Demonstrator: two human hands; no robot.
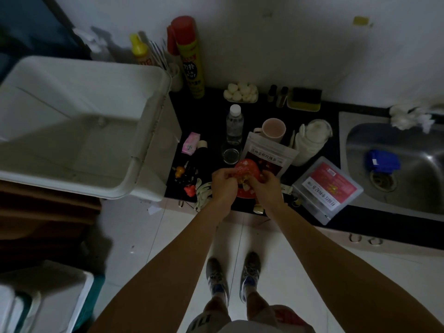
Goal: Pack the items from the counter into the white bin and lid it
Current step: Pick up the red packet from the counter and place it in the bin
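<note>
The white bin (144,131) stands open and empty at the left end of the black counter (319,111). In front of me, my left hand (222,182) and my right hand (265,186) both grip a red patterned packet (247,170) just above the counter's front edge. The fingers of each hand curl round one side of it. Behind the packet lies a tea pouch (269,155) with a red label. A clear flat box (328,188) with a pink label lies to the right. No lid can be made out for certain.
A water bottle (235,123), a glass (231,153), a pink mug (274,129), a white jar (311,140), a pink pack (191,143), a spray can (191,58) and garlic (241,92) crowd the counter. A steel sink (396,164) lies at the right. White containers (48,294) stand on the floor.
</note>
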